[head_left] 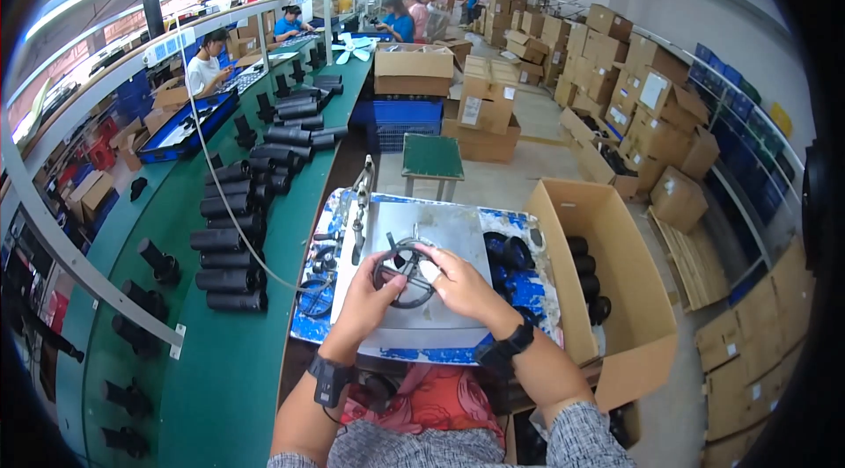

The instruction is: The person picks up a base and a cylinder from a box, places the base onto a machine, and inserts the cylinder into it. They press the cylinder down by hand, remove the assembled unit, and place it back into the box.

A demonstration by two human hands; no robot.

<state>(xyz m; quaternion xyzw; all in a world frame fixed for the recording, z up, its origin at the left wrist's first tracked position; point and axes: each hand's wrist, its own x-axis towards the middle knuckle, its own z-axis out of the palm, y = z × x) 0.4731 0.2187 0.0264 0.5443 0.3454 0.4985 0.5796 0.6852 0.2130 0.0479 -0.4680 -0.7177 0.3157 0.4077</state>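
- Far left: I see a long green workbench (pixel 238 354) running away from me, with black cylindrical housings (pixel 231 279) lying in rows along it. Judging by the rows, a good batch looks finished; I cannot count it exactly.
- Over the bench a thin cable (pixel 211 169) hangs down toward a powered screwdriver (pixel 360 204), which lies at the left edge of the grey metal work plate (pixel 440 230) in front of me, untouched.
- My left hand (pixel 368 296) has its fingers curled and clamped on the left rim of a black ring-shaped spoked part (pixel 403 273), held just above the plate.
- My right hand (pixel 459 285) grips the same ring from the right, fingers closed over its rim, thumb across the spokes.
- Right of the plate, an open cardboard box (pixel 634 310) holds more black round parts (pixel 588 279); I judge these are stock, so work remains.
- This ring looks mid-handling, not yet set down.
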